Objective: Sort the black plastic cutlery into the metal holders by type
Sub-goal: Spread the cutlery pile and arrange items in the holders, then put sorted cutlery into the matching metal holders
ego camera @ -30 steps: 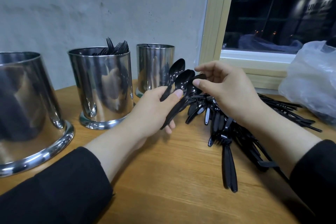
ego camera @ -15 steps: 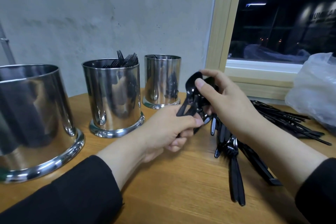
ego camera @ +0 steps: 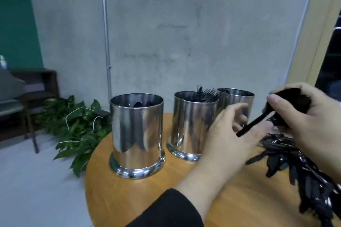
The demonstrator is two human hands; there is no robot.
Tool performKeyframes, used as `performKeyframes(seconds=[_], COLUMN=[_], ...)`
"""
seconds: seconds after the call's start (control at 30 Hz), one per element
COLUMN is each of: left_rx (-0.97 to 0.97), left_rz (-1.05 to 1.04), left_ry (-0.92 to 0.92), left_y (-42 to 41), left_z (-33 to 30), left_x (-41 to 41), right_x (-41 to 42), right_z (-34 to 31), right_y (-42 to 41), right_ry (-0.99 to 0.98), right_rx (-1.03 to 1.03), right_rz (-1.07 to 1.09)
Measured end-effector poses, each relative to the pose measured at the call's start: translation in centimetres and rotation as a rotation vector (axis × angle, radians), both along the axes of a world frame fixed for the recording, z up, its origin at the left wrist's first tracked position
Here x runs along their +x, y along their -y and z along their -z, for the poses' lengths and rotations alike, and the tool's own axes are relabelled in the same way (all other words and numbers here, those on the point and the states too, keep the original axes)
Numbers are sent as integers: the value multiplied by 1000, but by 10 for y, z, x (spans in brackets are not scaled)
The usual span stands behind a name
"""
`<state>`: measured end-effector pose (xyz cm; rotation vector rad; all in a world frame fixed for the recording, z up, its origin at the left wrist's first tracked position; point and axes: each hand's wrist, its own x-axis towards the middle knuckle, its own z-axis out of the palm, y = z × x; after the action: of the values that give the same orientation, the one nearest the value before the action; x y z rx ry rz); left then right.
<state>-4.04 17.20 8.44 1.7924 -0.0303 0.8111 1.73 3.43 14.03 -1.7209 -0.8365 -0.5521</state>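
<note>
Right of the three metal holders, above the loose pile, a small bunch of black spoons (ego camera: 287, 106) sat in the right hand (ego camera: 311, 121), whose fingers and thumb curled round the bowls while one handle (ego camera: 252, 125) stuck out down toward the left hand (ego camera: 232, 134). How many spoons were in that bunch could not be told; the bowls blurred into one dark mass. The left hand's grip looked slack, fingers apart and loosely curved beneath the handle, holding nothing that I could see.

Such cutlery likely handled as very light, thin and a little springy, with smooth glossy surfaces that slide against each other, so a bunch probably wants pinching at the handles, aligned.

Holders counted three: the nearest holder (ego camera: 137, 134) showed dark rounded bowls inside, the middle holder (ego camera: 191, 125) just right of it held forks (ego camera: 206, 92) with tines up, and the far holder (ego camera: 236, 101), behind the middle one, showed only a dark edge of contents. Right of the middle holder, the unsorted pile (ego camera: 299, 167) lay on the wooden bench (ego camera: 147, 195), too tangled to count. Left of the nearest holder, green leaves (ego camera: 77, 131) lay on the floor.
</note>
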Motion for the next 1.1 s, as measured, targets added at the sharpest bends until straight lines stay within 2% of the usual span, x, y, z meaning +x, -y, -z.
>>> performKeyframes(seconds=[0.1, 0.17, 0.27, 0.37, 0.47, 0.53, 0.63, 0.73, 0.83, 0.9, 1.0, 1.1], left_rx=[54, 212, 253, 281, 317, 344, 366, 361, 377, 409, 503, 549], left_rz=[-324, -504, -685, -819, -822, -794, -763, -753, -758, -787, -775, -617], left_ry=[357, 479, 512, 357, 152, 94, 141, 164, 212, 280, 425, 530], left_y=[-24, -46, -89, -133, -161, -169, -173, -176, -174, -167, -143, -104], left_z=[-19, -33, -46, -41, -25, -15, -4, 2, 7, 10, 11, 6], left_x=[-34, -60, -95, -115, -120, -120, -119, -120, -120, -120, -116, -103], right_x=[-17, -30, -46, -55, -51, -46, -43, -44, -44, -43, -44, -45], right_z=[-35, -58, -80, -91, -90, -80, -63, -54, -51, -52, -48, -29], right_y=[-17, -40, -86, -143, -198, -230, -261, -273, -274, -264, -222, -147], right_ry=[72, 120, 183, 241, 249, 207, 168, 132, 84, 123, 230, 262], right_rx=[121, 160, 121, 7, -278, -471, -654, -736, -738, -690, -489, -305], right_rz=[-47, -88, -171, -206, -183, -154, -155, -139, -152, -100, -59, -23])
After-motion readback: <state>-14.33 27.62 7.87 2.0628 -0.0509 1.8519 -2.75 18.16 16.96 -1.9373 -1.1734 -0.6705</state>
